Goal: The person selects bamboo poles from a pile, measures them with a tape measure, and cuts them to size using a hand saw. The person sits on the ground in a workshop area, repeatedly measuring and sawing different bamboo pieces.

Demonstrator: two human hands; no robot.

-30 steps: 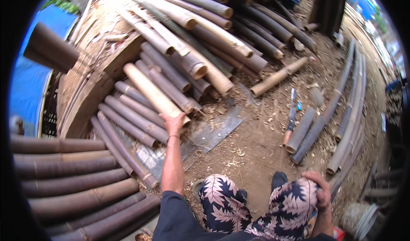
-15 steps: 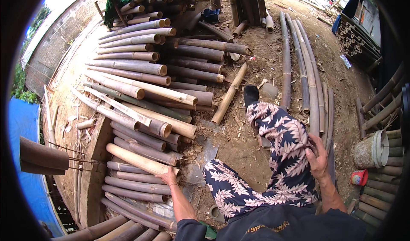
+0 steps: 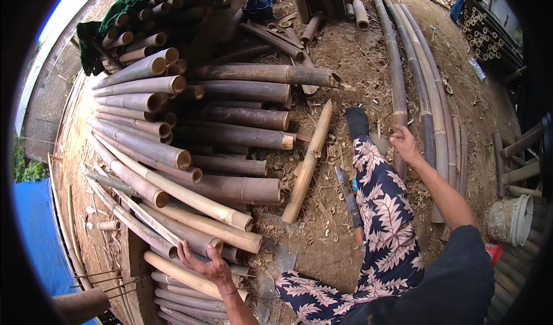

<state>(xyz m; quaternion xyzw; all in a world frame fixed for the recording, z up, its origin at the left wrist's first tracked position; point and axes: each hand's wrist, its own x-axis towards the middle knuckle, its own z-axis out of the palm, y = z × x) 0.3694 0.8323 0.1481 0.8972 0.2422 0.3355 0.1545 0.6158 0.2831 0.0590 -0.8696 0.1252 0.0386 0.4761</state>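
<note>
My left hand (image 3: pixel 208 265) rests on the end of a pale bamboo pole (image 3: pixel 184 275) at the near edge of a big pile of cut bamboo (image 3: pixel 173 146); its fingers curl over the pole. My right hand (image 3: pixel 405 144) hovers open above my outstretched leg in flowered trousers (image 3: pixel 387 210), close to long bamboo strips (image 3: pixel 423 94) on the ground. A long knife (image 3: pixel 348 193) lies on the dirt beside that leg. One loose bamboo piece (image 3: pixel 308 163) lies between the pile and the leg.
Bamboo shavings litter the dirt floor. A whitish bucket (image 3: pixel 510 218) stands at the right, with more bamboo stacked behind it. A blue tarp (image 3: pixel 37 238) lies at the far left, green cloth (image 3: pixel 115 14) over the pile's far end.
The view has swung right and tilted. My left hand stays on the pale pole; my right hand has lifted off my knee toward the long strips.
</note>
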